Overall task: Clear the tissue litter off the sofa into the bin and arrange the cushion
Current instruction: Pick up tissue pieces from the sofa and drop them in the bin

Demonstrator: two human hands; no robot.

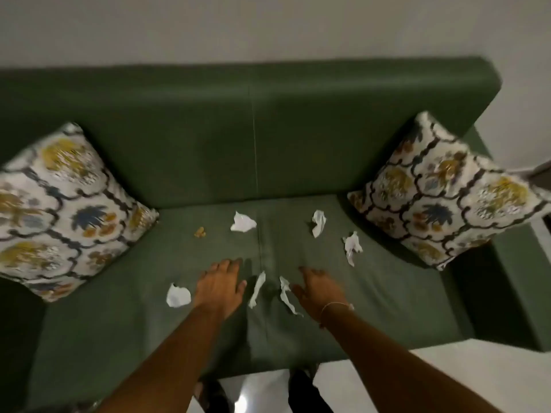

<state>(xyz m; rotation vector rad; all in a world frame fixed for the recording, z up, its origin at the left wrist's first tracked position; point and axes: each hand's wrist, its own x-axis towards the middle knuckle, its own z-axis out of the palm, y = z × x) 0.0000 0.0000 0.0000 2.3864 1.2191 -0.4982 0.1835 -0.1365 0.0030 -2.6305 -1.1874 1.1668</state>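
Note:
Several white tissue scraps lie on the green sofa seat (119,323). One crumpled scrap (178,296) rests just left of my left hand (220,289). Two long strips (257,289) (287,296) lie between my hands. My right hand (320,290) hovers beside the right strip. Farther back are more scraps (243,222) (318,222) (351,247). Both hands are open, palms down, holding nothing. A patterned cushion (59,210) leans in the left corner, and another cushion (441,192) leans in the right corner.
A small yellowish crumb (200,232) sits on the seat near the back. The sofa backrest (253,129) stands against a pale wall. White floor (417,377) shows at the lower right, with my feet (301,389) at the sofa's front edge. No bin is in view.

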